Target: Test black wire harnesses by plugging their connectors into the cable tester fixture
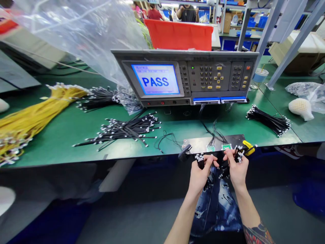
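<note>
Far left, a yellow wire bundle [33, 115] fanned across the green-topped table [61, 152], white connector ends at its tip; just right of it, a black lead bundle [98, 99] under the edge of a clear plastic bag [76, 34]. Nearer the table edge, loose black leads [119, 130] with white connectors, spread flat. Centre, a grey wire harness tester [185, 76], its screen [155, 79] reading PASS, thin leads dropping from blue sockets [207, 100] to two small green circuit boards [218, 147] at the table edge. Just below those boards, left hand [200, 176] and right hand [236, 169] off the table edge above ripped denim jeans [215, 206], fingers [210, 161] of both clenched on a bunch of black leads [220, 162], white connector ends poking out. Right of the hands, a yellow-handled tool [248, 147] at the table edge; farther right, another black lead bundle [267, 120] and a white mesh-wrapped object [301, 109]. Work in hand: a lead bunch held in both hands in front of the tester.
</note>
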Demonstrator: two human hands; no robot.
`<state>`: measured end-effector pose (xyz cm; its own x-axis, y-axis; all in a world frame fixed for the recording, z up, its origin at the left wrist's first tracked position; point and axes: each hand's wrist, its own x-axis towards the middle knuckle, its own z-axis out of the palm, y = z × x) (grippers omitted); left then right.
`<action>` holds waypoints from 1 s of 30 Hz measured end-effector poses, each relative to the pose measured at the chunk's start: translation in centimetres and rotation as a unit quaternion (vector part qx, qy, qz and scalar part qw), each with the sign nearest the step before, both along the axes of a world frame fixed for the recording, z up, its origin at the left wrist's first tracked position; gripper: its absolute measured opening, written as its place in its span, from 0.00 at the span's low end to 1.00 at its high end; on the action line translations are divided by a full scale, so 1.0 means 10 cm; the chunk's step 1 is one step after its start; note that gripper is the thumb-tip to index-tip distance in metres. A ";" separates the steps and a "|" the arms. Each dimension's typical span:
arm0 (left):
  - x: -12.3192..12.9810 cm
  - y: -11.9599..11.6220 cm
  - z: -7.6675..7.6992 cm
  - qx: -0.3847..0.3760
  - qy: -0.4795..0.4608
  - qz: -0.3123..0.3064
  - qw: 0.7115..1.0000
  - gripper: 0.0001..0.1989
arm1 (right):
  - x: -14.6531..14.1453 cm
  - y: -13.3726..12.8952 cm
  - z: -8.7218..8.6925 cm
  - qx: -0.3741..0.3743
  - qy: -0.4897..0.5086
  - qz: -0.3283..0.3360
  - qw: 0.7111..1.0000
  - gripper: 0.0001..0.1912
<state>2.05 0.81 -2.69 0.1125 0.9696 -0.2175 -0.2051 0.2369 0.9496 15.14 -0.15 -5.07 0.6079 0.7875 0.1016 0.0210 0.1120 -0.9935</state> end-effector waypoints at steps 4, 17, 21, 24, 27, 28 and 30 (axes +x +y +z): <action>0.03 0.05 -0.07 0.038 0.045 0.045 0.997 0.23 | 0.03 0.00 -0.04 0.004 0.006 0.017 1.000 0.20; 0.15 0.06 -0.05 0.055 0.062 0.109 0.991 0.19 | 0.11 -0.03 -0.07 -0.005 0.039 0.022 0.999 0.20; 0.19 0.05 -0.02 0.038 0.048 0.124 0.990 0.19 | 0.17 -0.05 -0.10 -0.016 0.064 0.027 0.997 0.22; 0.18 0.04 -0.01 0.010 0.031 0.114 0.993 0.21 | 0.20 -0.04 -0.12 -0.026 0.063 0.045 0.997 0.24; 0.11 0.06 -0.01 -0.002 0.024 0.090 0.996 0.21 | 0.20 -0.03 -0.11 -0.040 0.062 0.085 0.994 0.25; 0.08 0.07 0.00 0.004 0.024 0.079 0.997 0.22 | 0.20 -0.03 -0.09 -0.047 0.072 0.111 0.990 0.26; 0.01 0.07 0.02 0.015 0.026 0.049 0.998 0.22 | 0.19 -0.03 -0.04 -0.059 0.107 0.166 0.979 0.27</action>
